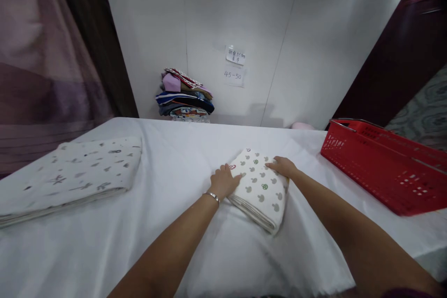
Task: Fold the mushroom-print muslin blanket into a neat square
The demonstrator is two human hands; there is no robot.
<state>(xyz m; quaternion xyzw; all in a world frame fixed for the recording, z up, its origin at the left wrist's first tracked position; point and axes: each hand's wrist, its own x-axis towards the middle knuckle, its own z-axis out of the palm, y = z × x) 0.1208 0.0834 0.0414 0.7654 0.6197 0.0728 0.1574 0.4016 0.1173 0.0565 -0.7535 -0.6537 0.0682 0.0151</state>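
Note:
A folded white cloth with small grey and green prints lies on the white-covered table, just ahead of me. My left hand, with a thin bracelet at the wrist, rests on the cloth's left edge, fingers laid flat over it. My right hand lies on the cloth's far right corner, fingers stretched out flat. Neither hand lifts the cloth; both press on it.
A larger folded white cloth with grey prints lies at the table's left. A red plastic basket sits at the right edge. A stack of folded coloured clothes stands against the white wall, under paper notes.

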